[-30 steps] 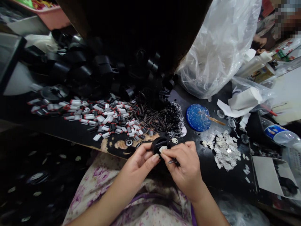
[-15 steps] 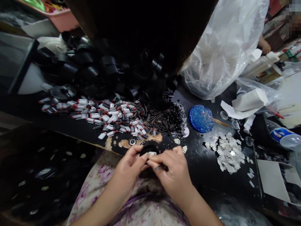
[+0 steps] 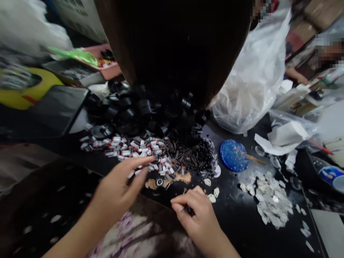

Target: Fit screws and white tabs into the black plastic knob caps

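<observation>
My left hand [image 3: 120, 184] is open, thumb and index finger apart, with nothing between them. Its fingertips hover at the near side of a pile of small white-and-grey cylinders with red bands [image 3: 122, 145]. Nearer the table edge, my right hand [image 3: 197, 211] is closed, thumb and index finger pinched. Something small and grey shows within its curled fingers, too hidden to name. Dark springs [image 3: 185, 157] lie right of the cylinders, beside a heap of thin black pieces [image 3: 211, 156]. A small ring-shaped part [image 3: 159, 182] and several loose pale plates [image 3: 211, 198] lie close by.
Black round housings [image 3: 126, 113] are heaped at the back, beneath a large dark shape. A blue lid [image 3: 233, 156] holds clear gel and a wooden stick [image 3: 255, 158]. Thin pale plates [image 3: 272, 200] are piled right. A plastic bag [image 3: 247, 93] and a grey bin [image 3: 61, 111] stand behind.
My hands have parted, and the black round part they held is out of sight. My left hand has moved left and up to the cylinders. The view has shifted, showing more on the left.
</observation>
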The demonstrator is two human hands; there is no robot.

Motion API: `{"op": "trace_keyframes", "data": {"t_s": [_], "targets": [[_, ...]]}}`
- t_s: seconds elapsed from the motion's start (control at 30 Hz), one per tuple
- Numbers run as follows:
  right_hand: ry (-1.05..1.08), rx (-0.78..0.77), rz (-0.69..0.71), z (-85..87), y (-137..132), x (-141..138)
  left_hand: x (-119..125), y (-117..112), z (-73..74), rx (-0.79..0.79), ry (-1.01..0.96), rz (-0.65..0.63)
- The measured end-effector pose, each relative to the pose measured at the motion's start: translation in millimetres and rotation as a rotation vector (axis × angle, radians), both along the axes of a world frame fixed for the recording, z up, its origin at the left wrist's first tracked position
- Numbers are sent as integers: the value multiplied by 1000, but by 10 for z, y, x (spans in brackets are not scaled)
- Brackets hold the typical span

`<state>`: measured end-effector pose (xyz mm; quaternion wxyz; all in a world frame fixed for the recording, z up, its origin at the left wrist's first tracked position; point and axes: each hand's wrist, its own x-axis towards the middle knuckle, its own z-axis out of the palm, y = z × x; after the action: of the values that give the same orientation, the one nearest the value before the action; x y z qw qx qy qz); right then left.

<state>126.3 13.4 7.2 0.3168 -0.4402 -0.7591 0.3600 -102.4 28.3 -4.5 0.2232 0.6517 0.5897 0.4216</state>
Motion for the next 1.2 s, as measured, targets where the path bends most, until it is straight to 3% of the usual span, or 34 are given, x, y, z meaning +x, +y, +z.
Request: {"op": "trace_keyframes", "data": {"t_s": [0.07,0.1,0.13,0.2,0.27,0.4,0.47,0.57,0.7,0.93,1.2], "targets": [[-29,67,-47,-82,-1,27,355,500,145,119,149,-122],[-32,94,-65,-118,4,45,499,709,191,173,382,-160],[-29,115,-79,-147,11,62,614,876,216,194,436,-165],[-14,135,-91,-182,19,90,749,1079,215,216,533,-166],[-11,122,-88,-188,18,104,763,1124,187,225,548,-165],[28,7,-104,-122,17,124,582,862,165,260,525,-145],[89,-157,-170,-44,34,144,503,584,148,268,461,-155],[107,-386,-230,109,93,162,490,96,75,197,373,-309],[-29,-386,-201,237,171,111,545,-336,-63,93,233,-301],[-70,-417,-82,194,161,-8,556,-462,-237,60,-31,-333],[-154,-420,-37,246,171,117,603,-503,-340,-49,-68,-220]]}}
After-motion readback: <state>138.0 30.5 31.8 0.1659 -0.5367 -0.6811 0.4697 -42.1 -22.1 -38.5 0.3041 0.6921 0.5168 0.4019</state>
